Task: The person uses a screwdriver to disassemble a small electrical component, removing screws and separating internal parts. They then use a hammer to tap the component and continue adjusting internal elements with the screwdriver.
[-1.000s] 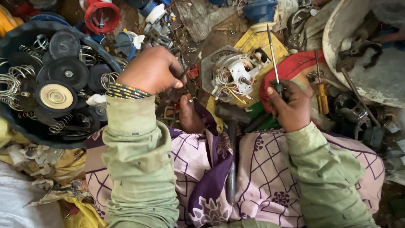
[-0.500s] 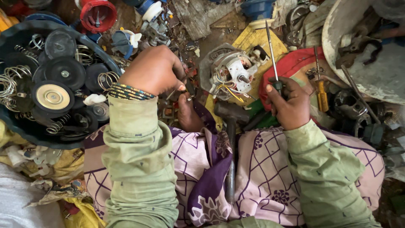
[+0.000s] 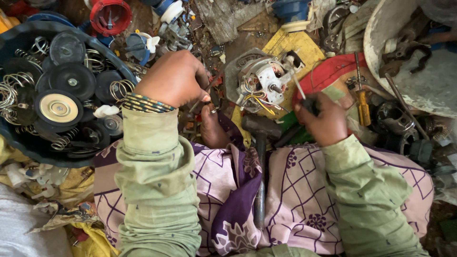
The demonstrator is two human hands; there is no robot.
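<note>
Metal screwdriver (image 3: 301, 93) in right hand's (image 3: 323, 121) tight grip; left hand (image 3: 173, 78) fisted around thin rod (image 3: 202, 95).

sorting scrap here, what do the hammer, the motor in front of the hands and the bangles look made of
Hammer: dark, dull metal head on a grey shaft, likely steel. Motor: bare silvery metal frame with a shaft, plus plastic-coated coloured wires. Bangles on the left wrist: glossy striped green and gold bands, possibly glass, plastic or metal; the picture does not settle which.

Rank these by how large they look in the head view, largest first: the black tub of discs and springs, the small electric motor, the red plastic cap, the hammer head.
1. Black tub
2. Motor
3. Red cap and hammer head, too alike to rank.
</note>
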